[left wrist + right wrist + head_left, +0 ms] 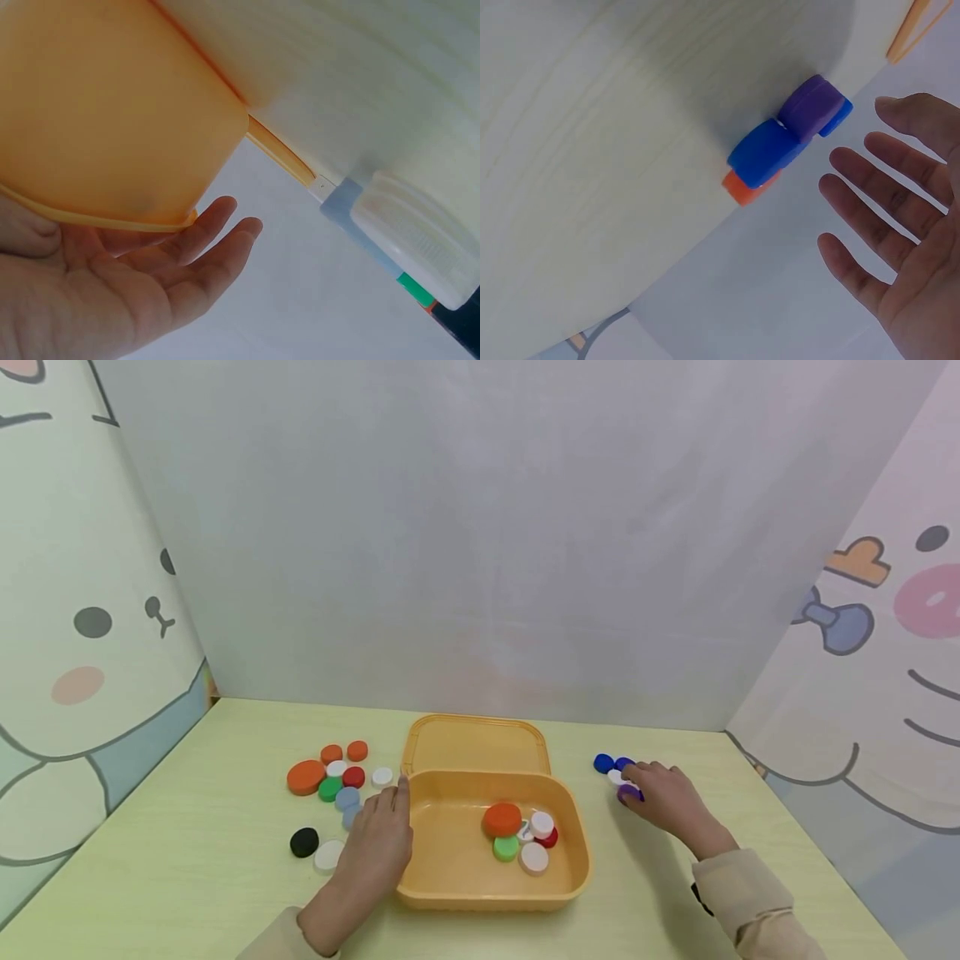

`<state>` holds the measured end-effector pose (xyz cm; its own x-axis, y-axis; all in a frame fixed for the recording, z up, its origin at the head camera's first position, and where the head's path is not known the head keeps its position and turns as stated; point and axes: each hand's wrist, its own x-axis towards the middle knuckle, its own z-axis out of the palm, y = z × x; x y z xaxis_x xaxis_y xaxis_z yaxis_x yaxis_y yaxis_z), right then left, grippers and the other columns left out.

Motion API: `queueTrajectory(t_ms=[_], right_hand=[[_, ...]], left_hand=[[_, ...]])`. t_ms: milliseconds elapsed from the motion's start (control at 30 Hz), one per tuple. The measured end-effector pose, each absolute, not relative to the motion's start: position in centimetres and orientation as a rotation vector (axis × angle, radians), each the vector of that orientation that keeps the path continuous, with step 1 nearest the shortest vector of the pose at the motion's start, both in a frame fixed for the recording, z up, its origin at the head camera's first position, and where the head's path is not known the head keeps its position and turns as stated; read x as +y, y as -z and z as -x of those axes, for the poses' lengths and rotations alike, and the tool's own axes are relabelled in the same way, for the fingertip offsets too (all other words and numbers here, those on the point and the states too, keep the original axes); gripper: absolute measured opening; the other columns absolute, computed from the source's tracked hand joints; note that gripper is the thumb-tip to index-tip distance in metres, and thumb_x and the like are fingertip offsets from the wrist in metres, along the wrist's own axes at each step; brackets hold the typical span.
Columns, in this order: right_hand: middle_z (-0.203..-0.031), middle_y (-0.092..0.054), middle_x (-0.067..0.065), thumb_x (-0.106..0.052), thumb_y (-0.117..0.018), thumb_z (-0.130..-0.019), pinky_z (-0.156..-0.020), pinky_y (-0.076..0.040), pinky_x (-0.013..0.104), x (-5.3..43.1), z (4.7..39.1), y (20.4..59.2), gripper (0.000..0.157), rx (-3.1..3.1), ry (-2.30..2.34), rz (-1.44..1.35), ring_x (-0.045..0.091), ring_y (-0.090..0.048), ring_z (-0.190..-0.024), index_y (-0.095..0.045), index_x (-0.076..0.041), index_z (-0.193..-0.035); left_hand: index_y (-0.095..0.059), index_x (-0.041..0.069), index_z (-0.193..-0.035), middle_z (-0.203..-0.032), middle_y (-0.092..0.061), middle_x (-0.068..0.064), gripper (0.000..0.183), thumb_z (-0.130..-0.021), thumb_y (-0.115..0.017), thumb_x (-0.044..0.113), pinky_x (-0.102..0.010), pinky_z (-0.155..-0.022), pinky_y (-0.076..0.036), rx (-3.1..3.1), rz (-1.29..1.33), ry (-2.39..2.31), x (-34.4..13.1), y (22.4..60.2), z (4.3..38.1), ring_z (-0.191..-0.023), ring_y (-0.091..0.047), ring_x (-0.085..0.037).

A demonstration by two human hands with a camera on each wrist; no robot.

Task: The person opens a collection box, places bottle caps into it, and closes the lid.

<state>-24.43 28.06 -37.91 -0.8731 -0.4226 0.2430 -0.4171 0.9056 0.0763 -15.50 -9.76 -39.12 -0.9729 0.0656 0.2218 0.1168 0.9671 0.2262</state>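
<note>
Right hand (671, 797) hovers empty, fingers parted, near purple bottle cap (808, 109).
Relaxed left hand (378, 835) touches yellow-orange box (442, 852), probably steadying it.

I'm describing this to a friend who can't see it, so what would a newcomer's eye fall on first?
Probably the yellow-orange box at the middle of the table, where a large orange cap stands out among smaller caps. Next, the big cartoon faces at both sides. Then the left hand at the box's left rim and the right hand by a purple cap on the table's right.
</note>
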Motion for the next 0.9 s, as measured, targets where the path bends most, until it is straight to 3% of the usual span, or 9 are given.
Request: queueTrajectory(t_ms=[900], right_hand=[[-0.072,-0.056,0.001,-0.018,-0.076,-0.071,-0.055,-0.039,0.031,29.1,25.4,39.8,0.023,-2.840,0.085,-0.607,0.015,-0.048,-0.066,-0.062,-0.008,-0.087]], left_hand=[[-0.039,-0.004,-0.134,-0.123,-0.051,-0.019,0.057,-0.084,-0.061,0.013,-0.046,-0.090,-0.046,-2.888,0.139,0.346,-9.8,39.2,15.5,-0.110,-0.051,-0.035]])
